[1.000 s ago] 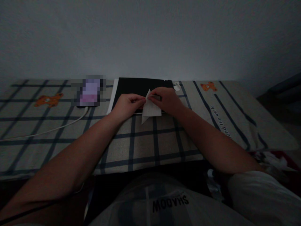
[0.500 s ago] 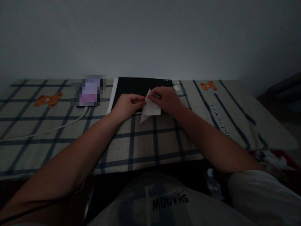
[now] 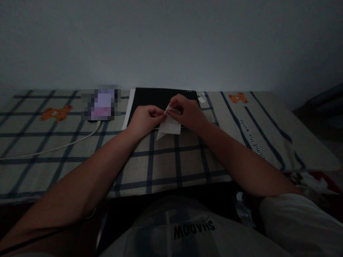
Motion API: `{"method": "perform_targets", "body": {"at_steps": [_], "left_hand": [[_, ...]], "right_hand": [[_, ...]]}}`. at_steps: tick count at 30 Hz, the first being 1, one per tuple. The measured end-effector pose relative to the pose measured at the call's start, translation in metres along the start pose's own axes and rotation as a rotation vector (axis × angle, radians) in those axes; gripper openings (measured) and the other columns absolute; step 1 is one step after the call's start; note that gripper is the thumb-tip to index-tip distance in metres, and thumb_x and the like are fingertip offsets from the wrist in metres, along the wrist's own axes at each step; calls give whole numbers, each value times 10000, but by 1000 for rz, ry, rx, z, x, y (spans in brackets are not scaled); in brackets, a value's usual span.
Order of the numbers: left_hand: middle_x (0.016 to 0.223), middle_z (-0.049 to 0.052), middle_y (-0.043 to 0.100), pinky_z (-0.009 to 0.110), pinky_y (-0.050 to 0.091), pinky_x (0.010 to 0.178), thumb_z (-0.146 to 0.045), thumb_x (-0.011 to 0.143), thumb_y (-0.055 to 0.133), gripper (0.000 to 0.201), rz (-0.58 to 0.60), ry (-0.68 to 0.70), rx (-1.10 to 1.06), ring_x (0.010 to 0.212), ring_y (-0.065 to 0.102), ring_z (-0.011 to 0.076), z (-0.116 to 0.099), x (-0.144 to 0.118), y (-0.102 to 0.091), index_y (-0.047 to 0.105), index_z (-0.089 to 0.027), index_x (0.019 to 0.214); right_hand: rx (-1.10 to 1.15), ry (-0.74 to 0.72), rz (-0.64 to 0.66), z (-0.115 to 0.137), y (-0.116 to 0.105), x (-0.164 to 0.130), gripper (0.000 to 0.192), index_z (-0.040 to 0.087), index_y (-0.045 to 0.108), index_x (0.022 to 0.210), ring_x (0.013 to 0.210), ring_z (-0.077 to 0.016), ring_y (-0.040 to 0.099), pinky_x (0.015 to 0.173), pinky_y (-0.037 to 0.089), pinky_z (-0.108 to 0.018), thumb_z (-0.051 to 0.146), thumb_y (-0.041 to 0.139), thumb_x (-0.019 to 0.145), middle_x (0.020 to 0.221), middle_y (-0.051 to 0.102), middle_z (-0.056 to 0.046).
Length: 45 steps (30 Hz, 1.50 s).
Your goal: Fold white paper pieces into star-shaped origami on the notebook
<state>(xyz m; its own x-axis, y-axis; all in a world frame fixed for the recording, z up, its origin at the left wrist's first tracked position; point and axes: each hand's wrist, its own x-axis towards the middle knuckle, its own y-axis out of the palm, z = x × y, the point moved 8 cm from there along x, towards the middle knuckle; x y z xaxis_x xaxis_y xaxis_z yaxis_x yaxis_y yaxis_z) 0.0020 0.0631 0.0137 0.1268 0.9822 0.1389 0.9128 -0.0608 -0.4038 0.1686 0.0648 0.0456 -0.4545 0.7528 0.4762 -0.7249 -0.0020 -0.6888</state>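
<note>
A folded piece of white paper [image 3: 170,127] is pinched between my two hands, with its pointed lower flap hanging toward me. My left hand [image 3: 144,117] grips its left edge between thumb and fingertips. From the other side my right hand [image 3: 187,111] pinches the upper part, its fingers closed near the left thumb. Both hands are just above the front part of a black flat notebook or folder [image 3: 152,97]. A white strip [image 3: 129,107] shows along that black thing's left edge. The finer folds of the paper are hidden by my fingers.
A checked tablecloth [image 3: 166,164] covers the table, which meets a plain wall at the back. On the left lies a phone [image 3: 103,105] with a white cable [image 3: 80,139] plugged in. A small white scrap [image 3: 202,97] lies right of the black notebook.
The paper has tilted and shifted slightly left and down. My right hand's fingers have lifted and bent more at its top, while my left hand has barely moved.
</note>
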Motion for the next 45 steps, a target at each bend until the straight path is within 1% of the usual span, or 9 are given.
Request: {"method": "perform_targets", "body": {"at_steps": [6, 11, 17, 21, 25, 29, 34, 41, 45], "left_hand": [[794, 46, 792, 263, 483, 606, -339, 826, 810, 155, -12, 67, 122, 720, 696, 181, -12, -4, -3, 856, -208, 896], [793, 37, 783, 282, 507, 655, -310, 834, 791, 132, -10, 129, 201, 721, 683, 180, -23, -6, -4, 856, -205, 882], [765, 21, 767, 272, 485, 643, -296, 842, 768, 124, -10, 185, 245, 693, 660, 163, -26, -5, -5, 845, -202, 869], [741, 11, 760, 252, 463, 607, -261, 833, 755, 99, 1, 185, 225, 657, 645, 148, -26, -4, -2, 827, -194, 847], [719, 6, 747, 239, 453, 592, -217, 812, 781, 38, -49, 169, 196, 645, 642, 141, -27, -5, -4, 803, -189, 801], [715, 4, 742, 235, 469, 607, -214, 808, 823, 47, -155, 97, 69, 655, 651, 139, -19, -1, -12, 797, -177, 819], [834, 24, 793, 268, 579, 754, -197, 788, 853, 92, -210, 6, -226, 755, 714, 149, -3, 7, -15, 792, -164, 849], [832, 40, 796, 323, 652, 840, -220, 763, 895, 141, -155, -101, -400, 812, 764, 179, 6, 5, -6, 779, -160, 817], [847, 49, 809, 335, 662, 854, -249, 752, 925, 177, -127, -110, -407, 840, 780, 193, 5, 3, -3, 784, -165, 817]], "right_hand": [[235, 47, 76, -7, 11, -1, 359, 271, 465, 1110, 775, -182, 688, 709, 478, -305, 325, 750, 898, 840, 697, 44], [238, 71, 55, -4, 8, -1, 408, 267, 438, 1117, 746, -172, 667, 693, 453, -297, 248, 748, 853, 806, 680, 60], [131, 72, 64, -3, 5, -1, 403, 251, 476, 1203, 697, -160, 631, 696, 440, -291, 94, 588, 850, 780, 672, 67], [70, 86, 30, -1, 5, -1, 457, 235, 525, 1247, 707, -158, 632, 712, 442, -286, 59, 574, 827, 760, 636, 70], [95, 89, -36, 0, 2, -2, 503, 219, 569, 1332, 773, -162, 675, 769, 486, -295, 98, 620, 846, 879, 713, 25], [322, 109, -100, -13, -2, -2, 484, 223, 612, 1371, 818, -172, 709, 784, 546, -305, 317, 741, 913, 1003, 784, -19], [757, 329, -111, -43, 3, 0, 419, 226, 744, 1155, 898, -179, 750, 815, 614, -323, 601, 716, 971, 1012, 807, -38], [1017, 471, 12, -45, 28, -3, 398, 219, 778, 903, 883, -164, 735, 828, 630, -304, 585, 904, 812, 894, 794, -9], [1098, 520, 60, -40, 37, -5, 338, 221, 764, 862, 851, -158, 719, 820, 624, -294, 507, 931, 795, 868, 781, 3]]}}
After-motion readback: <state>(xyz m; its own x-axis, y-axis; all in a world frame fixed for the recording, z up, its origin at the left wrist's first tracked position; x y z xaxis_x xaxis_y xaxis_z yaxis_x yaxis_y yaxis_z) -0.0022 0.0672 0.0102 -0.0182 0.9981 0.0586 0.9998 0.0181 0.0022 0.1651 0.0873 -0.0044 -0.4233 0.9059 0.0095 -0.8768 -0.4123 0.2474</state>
